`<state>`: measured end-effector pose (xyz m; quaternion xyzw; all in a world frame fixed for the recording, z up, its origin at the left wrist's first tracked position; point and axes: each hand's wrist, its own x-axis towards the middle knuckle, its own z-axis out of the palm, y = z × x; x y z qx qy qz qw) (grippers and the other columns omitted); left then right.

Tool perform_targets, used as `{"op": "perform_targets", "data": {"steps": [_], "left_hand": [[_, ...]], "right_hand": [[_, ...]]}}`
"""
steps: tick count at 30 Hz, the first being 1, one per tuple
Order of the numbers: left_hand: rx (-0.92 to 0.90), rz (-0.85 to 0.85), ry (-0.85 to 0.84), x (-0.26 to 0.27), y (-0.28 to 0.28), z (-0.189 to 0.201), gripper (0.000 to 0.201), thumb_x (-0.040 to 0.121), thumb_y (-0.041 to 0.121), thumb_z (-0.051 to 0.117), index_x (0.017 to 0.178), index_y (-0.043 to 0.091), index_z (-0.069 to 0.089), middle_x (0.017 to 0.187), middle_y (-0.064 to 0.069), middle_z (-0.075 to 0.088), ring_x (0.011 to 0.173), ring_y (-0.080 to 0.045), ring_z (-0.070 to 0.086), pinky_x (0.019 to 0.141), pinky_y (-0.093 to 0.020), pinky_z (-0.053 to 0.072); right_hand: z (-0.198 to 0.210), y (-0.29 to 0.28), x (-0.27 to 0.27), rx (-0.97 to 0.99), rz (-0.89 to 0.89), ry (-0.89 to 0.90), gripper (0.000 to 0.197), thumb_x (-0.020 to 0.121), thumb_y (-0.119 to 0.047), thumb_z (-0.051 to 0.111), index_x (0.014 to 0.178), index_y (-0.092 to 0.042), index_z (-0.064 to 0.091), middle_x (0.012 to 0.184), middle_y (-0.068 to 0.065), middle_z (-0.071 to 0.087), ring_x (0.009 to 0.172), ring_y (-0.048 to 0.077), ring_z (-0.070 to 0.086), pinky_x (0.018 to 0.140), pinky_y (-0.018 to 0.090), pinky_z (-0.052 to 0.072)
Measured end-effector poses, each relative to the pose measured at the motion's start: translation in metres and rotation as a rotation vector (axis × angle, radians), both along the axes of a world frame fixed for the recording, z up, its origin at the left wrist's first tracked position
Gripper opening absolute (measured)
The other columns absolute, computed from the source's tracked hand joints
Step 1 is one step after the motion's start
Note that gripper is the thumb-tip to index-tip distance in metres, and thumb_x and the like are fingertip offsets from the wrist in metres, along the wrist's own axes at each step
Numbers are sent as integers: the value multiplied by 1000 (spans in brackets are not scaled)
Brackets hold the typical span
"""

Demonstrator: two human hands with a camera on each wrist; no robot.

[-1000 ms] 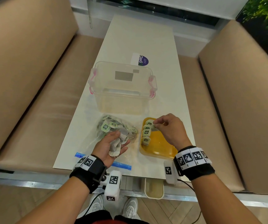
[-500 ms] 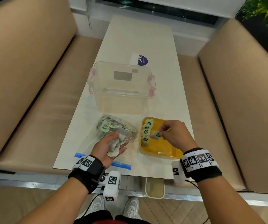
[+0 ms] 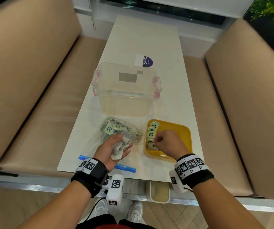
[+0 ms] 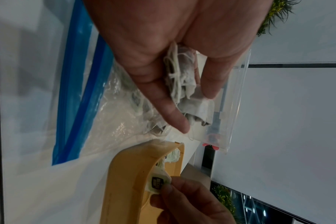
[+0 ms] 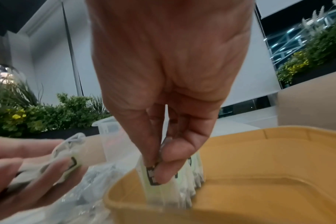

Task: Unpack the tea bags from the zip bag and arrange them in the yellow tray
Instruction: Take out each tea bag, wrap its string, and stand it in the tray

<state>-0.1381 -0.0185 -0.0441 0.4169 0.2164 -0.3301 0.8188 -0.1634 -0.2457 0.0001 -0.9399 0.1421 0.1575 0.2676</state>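
A clear zip bag (image 3: 116, 133) with a blue seal lies on the white table, still holding several green-tagged tea bags (image 3: 110, 128). My left hand (image 3: 116, 146) hovers palm up over it and grips a bunch of tea bags (image 4: 184, 84). The yellow tray (image 3: 180, 133) sits to the right with a row of tea bags (image 3: 151, 133) standing along its left wall. My right hand (image 3: 157, 142) pinches one tea bag (image 5: 153, 175) by its green tag at the near end of that row, inside the tray (image 5: 259, 174).
A clear plastic tub (image 3: 127, 90) with pink latches stands just behind the bag and tray. A white card (image 3: 145, 61) lies farther back. Beige benches flank the narrow table (image 3: 141, 38). A small cream bin (image 3: 159, 192) hangs under the near edge.
My right hand has drawn back from the far end of the row toward the near end, lowering a tea bag into the tray. The left hand stays put with its bunch.
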Motion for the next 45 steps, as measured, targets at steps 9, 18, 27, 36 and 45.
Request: {"op": "perform_targets", "data": {"steps": [9,18,27,36,45], "left_hand": [[-1,6,2,0,1,0,27,100,22,57,125,15,61,115,-11,75,111,-30,70,96,-40,51],[7,16,9,1,2,-1,16,100,20,57,114,16,63,112,-12,75,108,-31,70,103,-43,48],[-3,-13,-4,-1,-1,3,17,101,22,55,115,17,62,112,-10,76,110,-28,70,89,-38,52],[-10,-67,-34,-6,-10,10,17,100,22,56,114,16,63,104,-9,75,96,-23,75,89,-41,51],[-88,-22,37,-4,-10,20,32,104,34,45,109,14,69,101,-7,78,88,-19,76,94,-37,49]], "right_hand": [[-12,15,6,-52,15,5,15,80,-5,59,82,-12,73,83,3,69,80,19,64,69,34,57],[-20,16,4,-38,-14,16,9,81,-11,62,85,-11,70,90,6,68,83,23,62,72,35,55],[0,11,5,-68,-37,-196,15,85,-21,67,99,-20,63,101,-3,59,86,14,55,71,25,44],[24,61,21,163,206,-125,49,85,-33,71,131,-22,58,115,-1,58,90,10,54,82,23,44],[24,67,18,210,130,-267,12,81,-14,68,91,-20,64,90,-4,66,80,14,62,74,35,55]]}}
